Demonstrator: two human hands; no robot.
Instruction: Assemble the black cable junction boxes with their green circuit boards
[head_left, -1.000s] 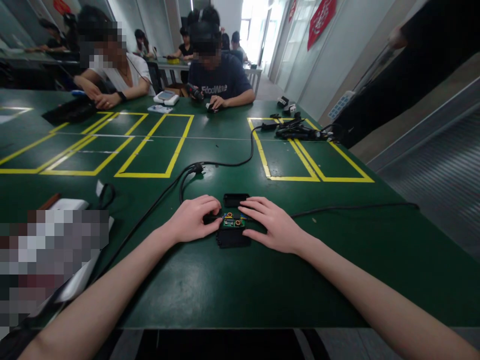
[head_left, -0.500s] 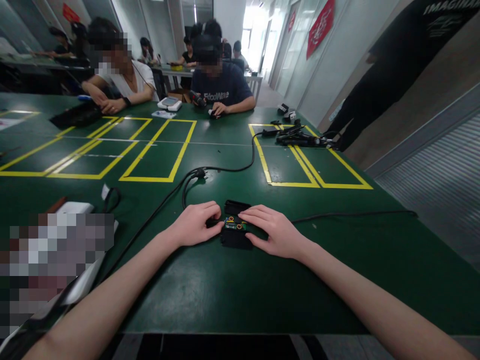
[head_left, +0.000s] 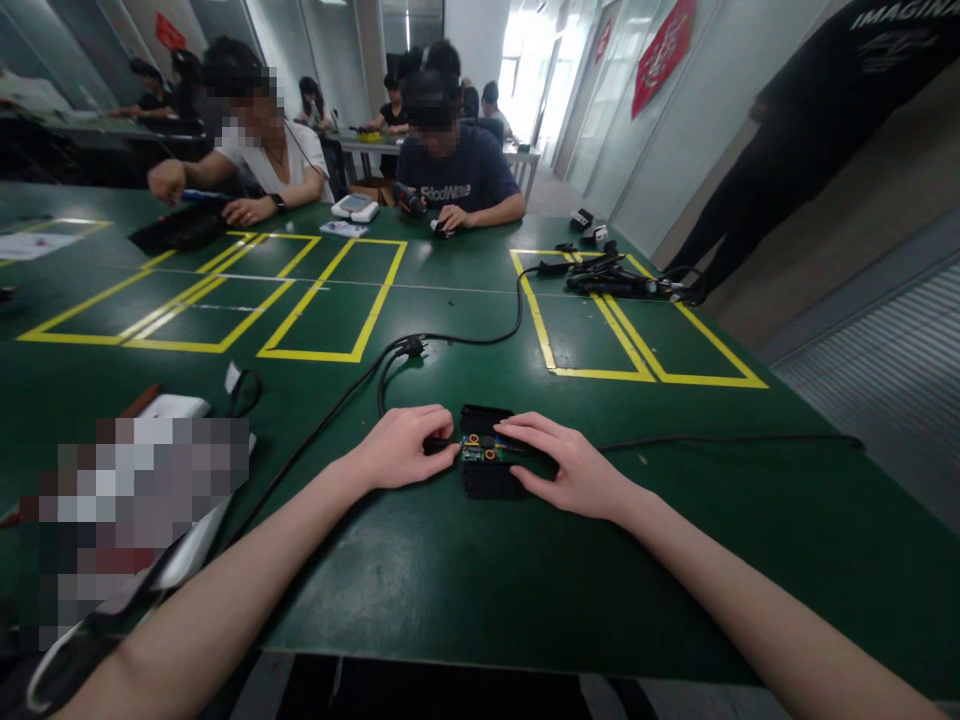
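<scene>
A small green circuit board (head_left: 484, 450) with copper-coloured rings lies between two black casing halves, the far one (head_left: 486, 415) and the near one (head_left: 491, 480), on the green table (head_left: 360, 590). My left hand (head_left: 409, 447) is at the board's left end, its thumb and fingers closed round the black cable that leads there. From the right, my right hand (head_left: 566, 462) rests over the casing, fingers spread with fingertips touching its right part. A black cable (head_left: 735, 438) runs out to the right from under it.
Black cable with a plug (head_left: 412, 347) curves across the table. Bundled black cables (head_left: 611, 275) lie at the back right. A white device (head_left: 180, 407) sits at left beside a blurred area. Two people work across the table; another person stands at right.
The view has shifted slightly, so the table contents sit further right. Both hands stay at the board. Across the table, the person in white has raised a hand with a blue object.
</scene>
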